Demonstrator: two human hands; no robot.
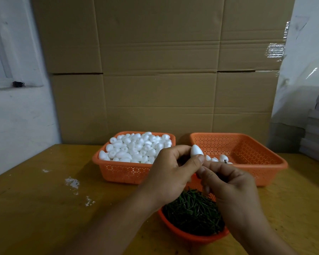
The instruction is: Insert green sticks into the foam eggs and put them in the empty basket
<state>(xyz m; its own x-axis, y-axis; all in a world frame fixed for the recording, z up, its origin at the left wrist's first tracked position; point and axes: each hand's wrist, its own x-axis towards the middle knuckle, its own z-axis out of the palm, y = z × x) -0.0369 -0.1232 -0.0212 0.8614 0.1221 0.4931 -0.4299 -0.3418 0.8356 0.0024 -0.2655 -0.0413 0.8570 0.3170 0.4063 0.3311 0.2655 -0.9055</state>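
**Head view: seating a stick in one foam egg**

Head view puts my two hands just right of centre, low in the frame. My left hand (170,176) pinches one foam egg (196,150) between thumb and fingers, pointed end up. My right hand (230,188) meets it from below with fingers curled together as if pinching a stick at the egg's base; the stick itself is hidden, so I cannot say for certain that one is there.

I judge this to be the insertion step. Next the stick must go straight into the egg's blunt end without snapping or tearing the foam, and then the egg goes into the receiving basket (265,173) at centre right.

Counts: three orange baskets. The egg basket (118,172) at centre left is heaped, too many eggs to count. The receiving basket shows about four finished eggs (223,158) by its near left wall, partly hidden behind my hands. The stick basket (175,229) at bottom centre, under my wrists, holds a dense pile of green sticks (191,212), uncountable. One egg is in hand.
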